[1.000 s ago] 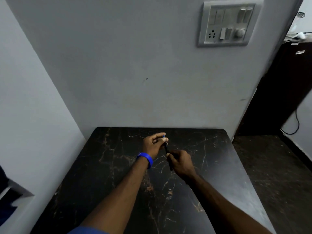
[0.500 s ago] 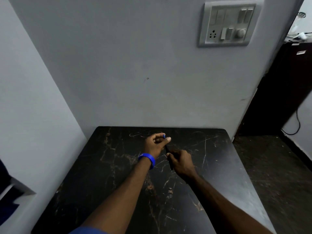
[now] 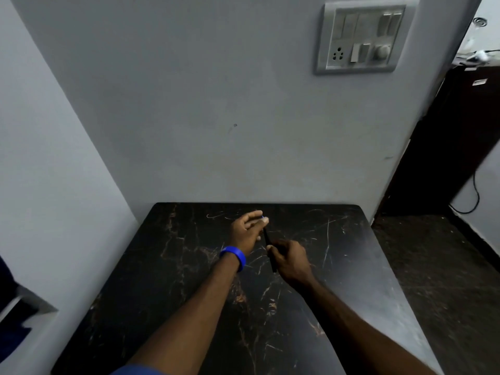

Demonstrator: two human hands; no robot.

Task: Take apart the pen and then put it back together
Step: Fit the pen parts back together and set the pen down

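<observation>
A thin black pen (image 3: 267, 240) with a small blue end is held above the black marble table (image 3: 167, 293), slanting from the far end down toward me. My left hand (image 3: 247, 230), with a blue wristband, pinches the pen's far blue end between thumb and fingertips. My right hand (image 3: 290, 262) is closed around the near part of the barrel, and the barrel's lower end pokes out below the fingers. Whether the pen's parts are joined or pulled apart is too small to tell.
The table stands against a grey wall (image 3: 216, 117), with a second wall on the left. A switch panel (image 3: 362, 36) hangs high on the wall. Dark furniture (image 3: 446, 144) and a cable stand at the right beyond the table's edge, above dark floor.
Both hands have stayed in nearly the same place on the pen. The left hand's fingers have shifted slightly at the blue end, spreading a little.
</observation>
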